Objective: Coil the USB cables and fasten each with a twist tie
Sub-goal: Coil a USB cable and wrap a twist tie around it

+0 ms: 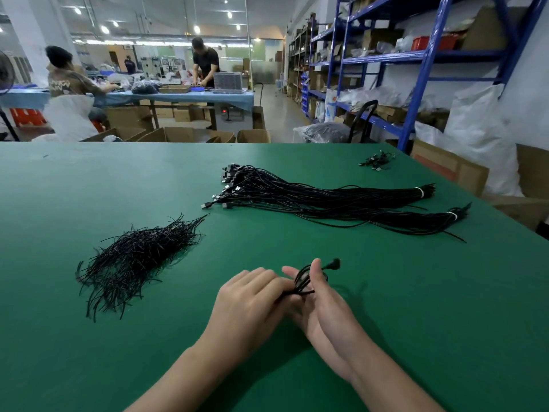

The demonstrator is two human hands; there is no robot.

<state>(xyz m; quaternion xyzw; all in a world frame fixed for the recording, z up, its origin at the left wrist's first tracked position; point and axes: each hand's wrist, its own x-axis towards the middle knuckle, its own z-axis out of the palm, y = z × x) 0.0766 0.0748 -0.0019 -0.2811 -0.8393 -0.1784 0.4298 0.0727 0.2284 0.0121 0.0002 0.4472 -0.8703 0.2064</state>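
While coiled, a USB cable (300,281) is held.
It is gripped by the right hand (322,307), pinched by the left hand (249,301).

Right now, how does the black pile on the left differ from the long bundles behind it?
The twist tie pile is short loose strands; the USB cable bundles are long, with plugs at one end. The ties lie unbound; each cable bundle has a white band near its right end. Both are black, on the green table.
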